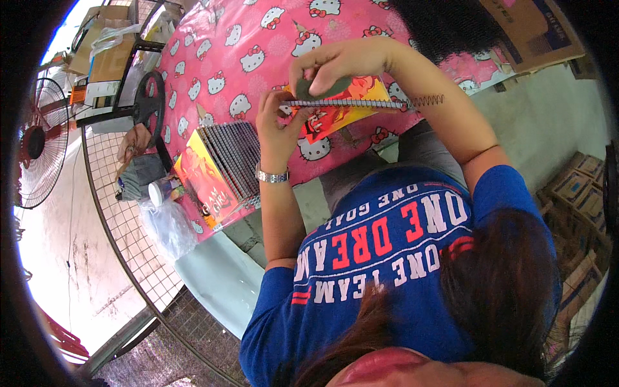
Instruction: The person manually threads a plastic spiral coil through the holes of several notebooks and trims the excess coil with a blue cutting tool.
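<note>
A notebook (335, 120) with a red and yellow cover is held over the pink table with its spine edge facing up. My left hand (278, 122) pinches its left end between thumb and fingers. A thin spiral coil (428, 100) runs along the spine, and its free end sticks out past the right end, near my right forearm. My right hand (342, 64) is closed on a dark green pad (314, 89) just above the spine's left half. To the left of my left wrist, a stack of spiral notebooks (235, 155) with similar covers lies on the table.
Pink patterned cloth (258, 39) covers the table. Black coils (445, 26) are heaped at the far right, beside a cardboard box (535, 32). A plastic bag (169, 229) and a white-lidded container (157, 193) sit left of the stack. A fan (42, 142) stands farther left; cartons (580, 187) lie at right.
</note>
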The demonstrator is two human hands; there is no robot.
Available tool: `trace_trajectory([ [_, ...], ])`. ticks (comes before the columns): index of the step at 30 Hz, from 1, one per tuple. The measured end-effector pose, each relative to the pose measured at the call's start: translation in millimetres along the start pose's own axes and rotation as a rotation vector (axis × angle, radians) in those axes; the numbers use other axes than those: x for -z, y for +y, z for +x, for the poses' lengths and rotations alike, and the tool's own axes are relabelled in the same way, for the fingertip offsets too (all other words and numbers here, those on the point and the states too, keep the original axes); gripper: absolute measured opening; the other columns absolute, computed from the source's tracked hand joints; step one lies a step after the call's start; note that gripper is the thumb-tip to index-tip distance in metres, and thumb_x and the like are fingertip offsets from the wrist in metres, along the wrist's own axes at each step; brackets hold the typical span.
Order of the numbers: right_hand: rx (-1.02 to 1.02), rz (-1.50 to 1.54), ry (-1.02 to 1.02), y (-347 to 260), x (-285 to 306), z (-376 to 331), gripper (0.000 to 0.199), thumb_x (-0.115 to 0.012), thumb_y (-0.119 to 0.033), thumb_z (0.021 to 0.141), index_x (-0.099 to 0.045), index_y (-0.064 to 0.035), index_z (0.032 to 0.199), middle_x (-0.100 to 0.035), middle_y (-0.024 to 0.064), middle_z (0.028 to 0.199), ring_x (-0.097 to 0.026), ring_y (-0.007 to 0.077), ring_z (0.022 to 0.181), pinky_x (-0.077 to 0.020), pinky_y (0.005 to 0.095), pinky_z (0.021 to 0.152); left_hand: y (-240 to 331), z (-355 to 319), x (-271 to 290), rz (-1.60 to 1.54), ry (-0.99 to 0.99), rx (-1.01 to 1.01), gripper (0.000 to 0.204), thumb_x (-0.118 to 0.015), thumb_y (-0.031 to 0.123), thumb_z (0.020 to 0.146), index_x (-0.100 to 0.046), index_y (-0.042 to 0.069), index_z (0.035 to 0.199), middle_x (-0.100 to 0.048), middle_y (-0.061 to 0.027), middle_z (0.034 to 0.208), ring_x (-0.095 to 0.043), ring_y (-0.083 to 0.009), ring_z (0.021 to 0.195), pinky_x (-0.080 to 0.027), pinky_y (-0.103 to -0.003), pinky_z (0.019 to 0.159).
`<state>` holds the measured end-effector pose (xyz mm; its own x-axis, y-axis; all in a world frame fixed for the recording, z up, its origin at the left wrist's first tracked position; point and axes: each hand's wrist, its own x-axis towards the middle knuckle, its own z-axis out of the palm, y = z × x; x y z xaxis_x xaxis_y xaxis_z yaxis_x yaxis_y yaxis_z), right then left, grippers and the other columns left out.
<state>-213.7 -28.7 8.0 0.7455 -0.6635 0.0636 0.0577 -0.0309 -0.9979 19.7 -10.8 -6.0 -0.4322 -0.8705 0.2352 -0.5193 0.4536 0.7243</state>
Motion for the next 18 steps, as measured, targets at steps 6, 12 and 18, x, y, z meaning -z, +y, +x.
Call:
trace_trajectory([
  [6,0.091,0.27,-0.031,18.7,2.5,2.7,0.04,-0.066,-0.033,0.085,-0.059,-0.0027,0.11,-0.06,0.0053,0.103,-0.054,0.0126,0.096,-0.0439,0.0285,0.085,-18.8,-2.1,-8.4,-0.355,-0.051,0.031,0.035,-0.079,-0.002,0.073,-0.055,-0.002,0.098,-0.059,-0.0055,0.091,-0.062,-0.0122,0.078,-0.052,-0.024,0.065],
  [12,0.143,0.403,-0.081,3.3,-2.6,0.4,0.032,-0.067,-0.026,0.085,-0.061,-0.0058,0.109,-0.06,0.0034,0.099,-0.056,0.0119,0.095,-0.0434,0.0271,0.084,-19.2,-3.8,-14.2,-0.446,-0.037,0.069,0.038,-0.076,-0.005,0.075,-0.052,0.0,0.103,-0.059,-0.0054,0.095,-0.062,-0.0107,0.078,-0.053,-0.024,0.067],
  [18,-0.432,-0.376,0.613,74.2,61.4,-18.6,0.048,-0.071,-0.04,0.082,-0.063,-0.0118,0.119,-0.063,0.0102,0.111,-0.059,0.0159,0.1,-0.0443,0.0273,0.086,-21.3,-6.5,-15.3,-0.43,0.049,0.103,0.031,-0.073,-0.001,0.081,-0.051,0.0,0.102,-0.06,-0.0068,0.092,-0.063,-0.0123,0.077,-0.054,-0.025,0.066],
])
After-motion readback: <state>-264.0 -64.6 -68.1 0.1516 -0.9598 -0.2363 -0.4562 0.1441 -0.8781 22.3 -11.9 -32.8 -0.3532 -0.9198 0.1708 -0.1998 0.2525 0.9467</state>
